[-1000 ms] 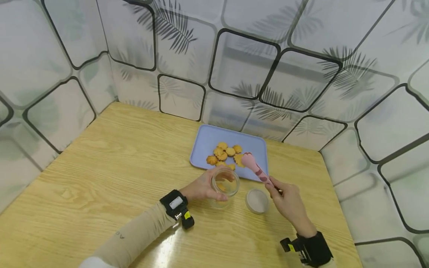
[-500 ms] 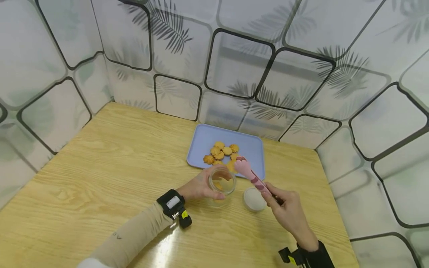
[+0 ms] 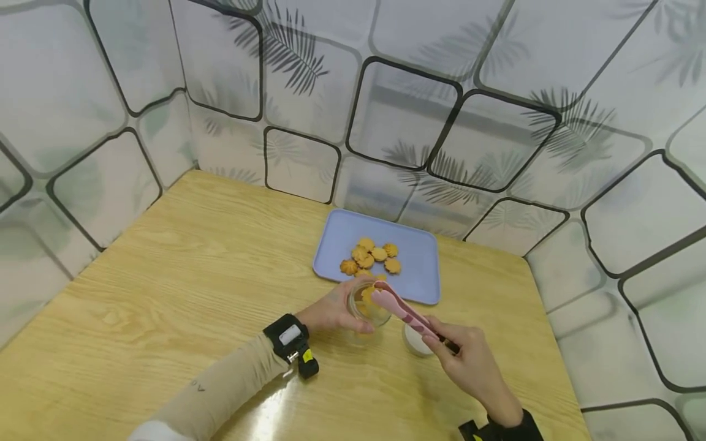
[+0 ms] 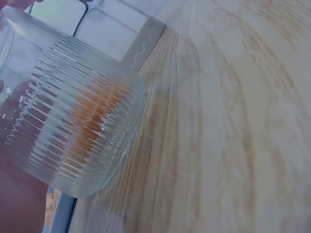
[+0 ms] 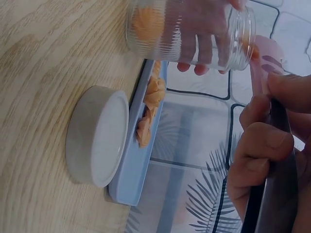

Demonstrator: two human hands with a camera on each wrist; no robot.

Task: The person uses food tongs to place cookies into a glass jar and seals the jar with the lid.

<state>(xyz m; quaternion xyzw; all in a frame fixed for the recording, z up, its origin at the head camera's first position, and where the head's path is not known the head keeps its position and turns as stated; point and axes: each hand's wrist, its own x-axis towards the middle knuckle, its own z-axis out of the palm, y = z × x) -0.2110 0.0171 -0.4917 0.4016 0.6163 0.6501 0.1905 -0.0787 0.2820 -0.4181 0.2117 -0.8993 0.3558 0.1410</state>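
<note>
Our left grip (image 3: 336, 309) curls round a glass jar (image 5: 192, 39); our right grip (image 3: 469, 361) holds pink tongs (image 3: 405, 312) by the dark handle. Around us stand patterned walls (image 3: 408, 110), and before them the wooden desk (image 3: 220, 257). On our left sleeve (image 3: 220, 380) we find a few small dark letters, too tiny to read surely, and on the black wristband (image 3: 287, 324) a white label whose print we cannot make out. A blue tray (image 3: 416, 263) lies beyond the jar. The tongs run diagonally in the head view, heads up-left at the jar's mouth, handle down-right in the hand. The jar is roughly upright, mouth up; we cannot tell whether its base touches the desk. Right of it a pale round lid (image 5: 99, 138) lies flat on the desk. Cookies (image 3: 365, 252) cluster on the tray; one sits low inside the jar, another shows at the tongs' tips.
</note>
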